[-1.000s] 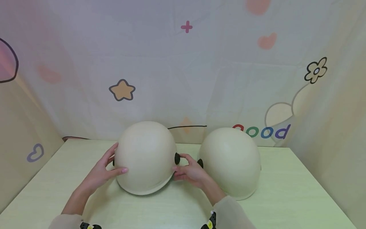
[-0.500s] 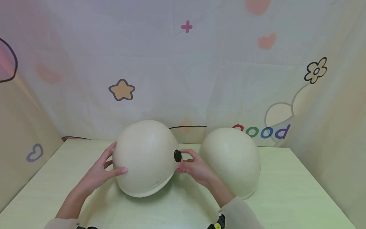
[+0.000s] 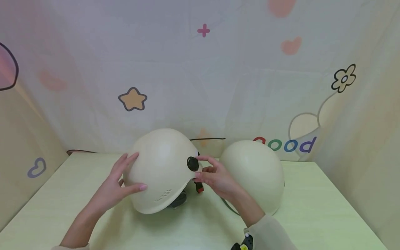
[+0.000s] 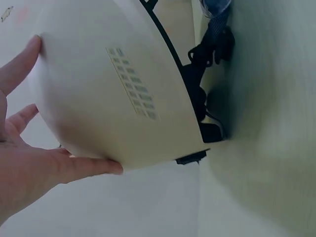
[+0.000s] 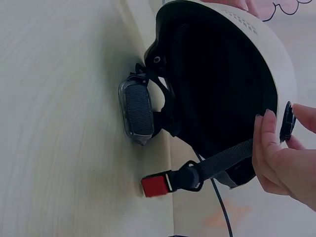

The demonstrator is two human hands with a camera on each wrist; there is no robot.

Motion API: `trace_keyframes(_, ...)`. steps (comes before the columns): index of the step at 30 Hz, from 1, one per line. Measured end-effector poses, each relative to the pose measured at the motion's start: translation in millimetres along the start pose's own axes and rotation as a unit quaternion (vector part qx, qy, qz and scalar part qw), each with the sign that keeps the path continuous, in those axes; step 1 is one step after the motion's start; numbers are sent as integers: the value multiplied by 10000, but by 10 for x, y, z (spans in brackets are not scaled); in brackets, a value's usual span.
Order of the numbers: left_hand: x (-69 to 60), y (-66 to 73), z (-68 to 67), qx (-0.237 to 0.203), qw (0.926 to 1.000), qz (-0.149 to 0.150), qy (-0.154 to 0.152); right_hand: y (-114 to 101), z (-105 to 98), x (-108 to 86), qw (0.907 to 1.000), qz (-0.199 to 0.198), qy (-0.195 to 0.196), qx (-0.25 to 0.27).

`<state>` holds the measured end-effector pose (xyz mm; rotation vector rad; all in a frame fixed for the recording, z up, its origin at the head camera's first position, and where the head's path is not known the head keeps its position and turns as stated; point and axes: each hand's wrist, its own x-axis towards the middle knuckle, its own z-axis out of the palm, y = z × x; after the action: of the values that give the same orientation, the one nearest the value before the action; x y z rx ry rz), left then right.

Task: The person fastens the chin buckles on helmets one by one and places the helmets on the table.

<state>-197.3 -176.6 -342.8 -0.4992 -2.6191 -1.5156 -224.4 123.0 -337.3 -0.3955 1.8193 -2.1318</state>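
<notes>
A cream helmet (image 3: pixel 162 166) is tilted up on its left side, its right edge raised off the table. My left hand (image 3: pixel 112 189) rests spread on its left side, fingers and thumb on the shell (image 4: pixel 94 94). By the round black knob (image 3: pixel 192 164), my right hand (image 3: pixel 218 175) grips the raised rim, fingertips inside and thumb outside. The right wrist view shows the dark lining (image 5: pixel 217 79), a strap with a red buckle (image 5: pixel 155 185) hanging down, and a grey chin pad (image 5: pixel 138 107) near the table.
A second cream helmet (image 3: pixel 253 173) stands on the pale table (image 3: pixel 312 208) just right of my right hand, partly behind the forearm. A printed curtain (image 3: pixel 187 76) hangs behind and at both sides.
The left helmet has turned and its right edge has risen, bringing side vents, straps and the red buckle into view. My right hand has moved up and slightly right with the rim.
</notes>
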Motion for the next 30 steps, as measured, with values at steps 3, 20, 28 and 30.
trace_keyframes(3,-5,62,20,143,9999,61,41,-8,9,-13,10000,-27,-40,34)
trace_keyframes(20,-18,289,106,509,9981,317,128,-148,37,-61,9993,-363,-109,-4)
trace_keyframes(28,-6,426,187,825,9957,357,221,-158,23,-58,9992,-362,-158,97)
trace_keyframes(30,1,455,203,898,9950,356,257,-170,31,-56,9991,-370,-175,93)
